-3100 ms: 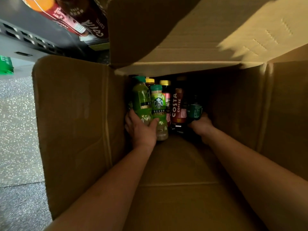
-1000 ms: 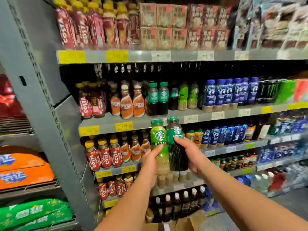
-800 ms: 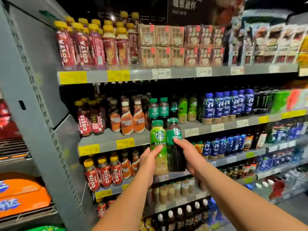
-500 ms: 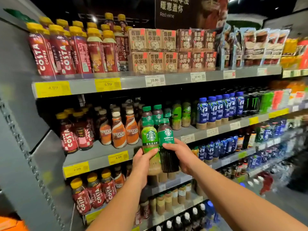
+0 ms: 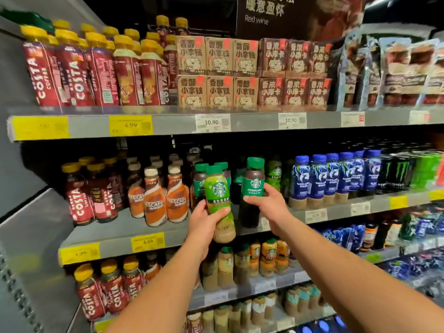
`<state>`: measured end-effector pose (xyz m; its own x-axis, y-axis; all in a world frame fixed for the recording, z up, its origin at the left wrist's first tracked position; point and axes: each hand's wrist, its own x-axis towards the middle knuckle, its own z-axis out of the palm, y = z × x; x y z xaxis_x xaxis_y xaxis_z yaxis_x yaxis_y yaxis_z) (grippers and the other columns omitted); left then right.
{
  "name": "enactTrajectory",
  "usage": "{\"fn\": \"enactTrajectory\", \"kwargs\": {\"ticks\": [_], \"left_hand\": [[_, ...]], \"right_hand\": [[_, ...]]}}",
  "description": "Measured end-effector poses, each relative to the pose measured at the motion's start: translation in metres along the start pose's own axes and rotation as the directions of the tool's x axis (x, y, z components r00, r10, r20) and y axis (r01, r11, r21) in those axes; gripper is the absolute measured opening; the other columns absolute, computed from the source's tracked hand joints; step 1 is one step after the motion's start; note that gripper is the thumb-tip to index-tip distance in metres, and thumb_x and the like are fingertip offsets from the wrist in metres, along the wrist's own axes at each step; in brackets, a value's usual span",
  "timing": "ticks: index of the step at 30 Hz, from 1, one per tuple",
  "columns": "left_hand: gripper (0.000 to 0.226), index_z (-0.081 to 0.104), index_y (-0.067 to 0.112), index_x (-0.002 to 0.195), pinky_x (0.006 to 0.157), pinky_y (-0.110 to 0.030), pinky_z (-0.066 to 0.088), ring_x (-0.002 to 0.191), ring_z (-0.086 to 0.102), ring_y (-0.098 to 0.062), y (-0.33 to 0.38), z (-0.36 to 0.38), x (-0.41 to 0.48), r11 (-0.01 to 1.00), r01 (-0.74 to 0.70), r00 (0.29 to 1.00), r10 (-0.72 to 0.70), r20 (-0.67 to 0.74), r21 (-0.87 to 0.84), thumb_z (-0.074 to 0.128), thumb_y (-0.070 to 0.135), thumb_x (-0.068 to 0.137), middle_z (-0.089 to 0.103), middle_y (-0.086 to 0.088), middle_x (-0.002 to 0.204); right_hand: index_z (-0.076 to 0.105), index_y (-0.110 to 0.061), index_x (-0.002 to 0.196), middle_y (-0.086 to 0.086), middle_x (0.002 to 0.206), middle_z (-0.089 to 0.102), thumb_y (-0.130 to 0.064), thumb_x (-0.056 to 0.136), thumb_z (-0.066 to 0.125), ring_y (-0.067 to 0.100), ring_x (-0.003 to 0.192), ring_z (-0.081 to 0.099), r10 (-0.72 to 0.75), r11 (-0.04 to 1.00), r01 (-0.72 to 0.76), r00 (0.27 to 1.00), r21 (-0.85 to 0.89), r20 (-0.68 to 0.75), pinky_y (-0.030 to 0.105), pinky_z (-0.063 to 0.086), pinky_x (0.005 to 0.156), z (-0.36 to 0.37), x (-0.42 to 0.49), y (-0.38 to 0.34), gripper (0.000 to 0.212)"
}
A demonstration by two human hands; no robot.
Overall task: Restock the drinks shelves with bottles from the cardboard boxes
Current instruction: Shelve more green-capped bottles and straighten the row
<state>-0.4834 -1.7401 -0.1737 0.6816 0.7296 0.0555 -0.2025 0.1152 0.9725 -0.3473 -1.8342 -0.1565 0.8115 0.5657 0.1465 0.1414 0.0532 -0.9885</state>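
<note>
Clamped in the left hand (image 5: 204, 222) is a light-green Starbucks bottle (image 5: 219, 203), the fingers wrapped round its lower body and the thumb laid across the front just under the label; the bottle is held nearly upright, leaning slightly to the left at its cap. A dark Starbucks Americano bottle (image 5: 252, 188) is gripped by the right hand (image 5: 266, 203) around its middle, upright, with its green cap raised a little higher than that of the other bottle. Both bottles are held apart from each other, in front of the middle shelf (image 5: 120, 234), and neither can be seen to rest on it. Directly behind them, a row of green-capped Starbucks bottles (image 5: 200, 179) is seen standing on that shelf. To the left of these, orange Nescafe bottles (image 5: 155, 200) and then red Costa Coffee bottles (image 5: 79, 203) are ranged; to the right, blue-capped bottles (image 5: 319, 179) and black Monster cans (image 5: 394, 171) are lined up. On the top shelf (image 5: 252, 121) more yellow-capped Costa bottles are stood beside stacked brown drink cartons (image 5: 218, 73), and yellow and white price tags (image 5: 131, 125) are fixed along the shelf edges. Lower shelves are filled with further bottles, some blurred. Both bare forearms are stretched forward from the bottom of the view
</note>
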Motion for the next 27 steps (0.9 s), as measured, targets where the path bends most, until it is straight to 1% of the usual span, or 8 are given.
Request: {"fn": "enactTrajectory", "kwargs": {"ticks": [4, 9, 12, 15, 18, 23, 24, 27], "left_hand": [[0.047, 0.047, 0.020, 0.119, 0.061, -0.021, 0.045, 0.084, 0.062, -0.005, -0.007, 0.030, 0.013, 0.999, -0.044, 0.993, 0.043, -0.107, -0.011, 0.072, 0.010, 0.081, 0.067, 0.000, 0.104], [0.036, 0.051, 0.015, 0.112, 0.060, -0.020, 0.044, 0.083, 0.062, -0.005, -0.014, 0.041, 0.028, 0.999, -0.034, 0.981, 0.038, -0.190, 0.025, 0.071, 0.012, 0.082, 0.067, 0.000, 0.102], [0.038, 0.050, 0.014, 0.114, 0.061, -0.020, 0.047, 0.084, 0.063, -0.007, -0.018, 0.035, 0.028, 0.997, -0.016, 0.968, 0.035, -0.250, 0.075, 0.071, 0.011, 0.082, 0.067, 0.000, 0.100], [0.049, 0.048, 0.008, 0.122, 0.076, -0.030, 0.053, 0.093, 0.065, -0.018, -0.021, 0.022, 0.032, 0.995, 0.015, 0.945, 0.018, -0.327, 0.098, 0.073, 0.009, 0.080, 0.067, -0.006, 0.106], [0.057, 0.048, 0.008, 0.126, 0.094, -0.044, 0.050, 0.105, 0.063, -0.026, -0.014, 0.012, 0.039, 0.993, 0.023, 0.933, 0.020, -0.361, 0.115, 0.076, 0.013, 0.077, 0.064, -0.012, 0.118], [0.078, 0.052, 0.012, 0.125, 0.097, -0.049, 0.048, 0.110, 0.061, -0.028, -0.015, 0.011, 0.047, 0.990, 0.014, 0.932, 0.038, -0.361, 0.142, 0.087, 0.033, 0.058, 0.062, -0.013, 0.121], [0.075, 0.053, 0.011, 0.123, 0.096, -0.047, 0.050, 0.108, 0.062, -0.027, -0.016, 0.013, 0.047, 0.989, 0.016, 0.937, 0.037, -0.347, 0.148, 0.087, 0.032, 0.059, 0.063, -0.012, 0.119], [0.038, 0.059, 0.012, 0.111, 0.081, -0.029, 0.053, 0.093, 0.065, -0.014, -0.015, 0.020, 0.050, 0.987, -0.002, 0.951, 0.051, -0.304, 0.161, 0.075, 0.010, 0.077, 0.067, 0.001, 0.100]], "right_hand": [[0.055, -0.014, 0.118, 0.006, 0.111, 0.064, -0.002, 0.076, 0.075, 0.019, 0.102, 0.060, -0.008, 0.999, 0.011, 0.995, -0.030, 0.096, 0.031, 0.046, 0.088, -0.008, 0.031, 0.005, 0.048], [0.049, -0.007, 0.128, 0.010, 0.118, 0.063, 0.000, 0.075, 0.076, 0.023, 0.108, 0.060, 0.023, 0.999, -0.019, 0.987, -0.028, 0.158, 0.035, 0.047, 0.097, -0.007, 0.066, 0.014, 0.059], [0.049, -0.005, 0.126, 0.006, 0.116, 0.062, 0.001, 0.076, 0.075, 0.019, 0.101, 0.059, 0.024, 0.999, -0.018, 0.979, -0.032, 0.202, 0.031, 0.046, 0.091, -0.002, 0.079, 0.019, 0.056], [0.048, -0.006, 0.126, 0.002, 0.107, 0.060, 0.004, 0.077, 0.073, 0.015, 0.096, 0.057, 0.027, 1.000, -0.025, 0.974, -0.014, 0.227, 0.027, 0.043, 0.085, 0.005, 0.087, 0.025, 0.056], [0.051, -0.005, 0.124, 0.008, 0.110, 0.064, 0.009, 0.075, 0.072, 0.016, 0.092, 0.059, 0.035, 0.999, -0.043, 0.969, 0.026, 0.243, 0.027, 0.045, 0.082, 0.013, 0.095, 0.030, 0.054], [0.056, -0.006, 0.122, 0.009, 0.114, 0.066, 0.006, 0.071, 0.076, 0.020, 0.098, 0.064, 0.042, 0.998, -0.050, 0.967, 0.026, 0.252, 0.033, 0.051, 0.089, 0.015, 0.107, 0.041, 0.056], [0.056, -0.007, 0.122, 0.009, 0.114, 0.067, 0.006, 0.070, 0.078, 0.021, 0.100, 0.064, 0.052, 0.998, -0.060, 0.966, 0.025, 0.253, 0.036, 0.051, 0.092, 0.015, 0.108, 0.043, 0.058], [0.047, -0.009, 0.130, 0.005, 0.120, 0.060, 0.001, 0.069, 0.081, 0.022, 0.107, 0.061, 0.090, 0.994, -0.102, 0.961, 0.033, 0.263, 0.039, 0.048, 0.097, 0.013, 0.110, 0.043, 0.070]]}}
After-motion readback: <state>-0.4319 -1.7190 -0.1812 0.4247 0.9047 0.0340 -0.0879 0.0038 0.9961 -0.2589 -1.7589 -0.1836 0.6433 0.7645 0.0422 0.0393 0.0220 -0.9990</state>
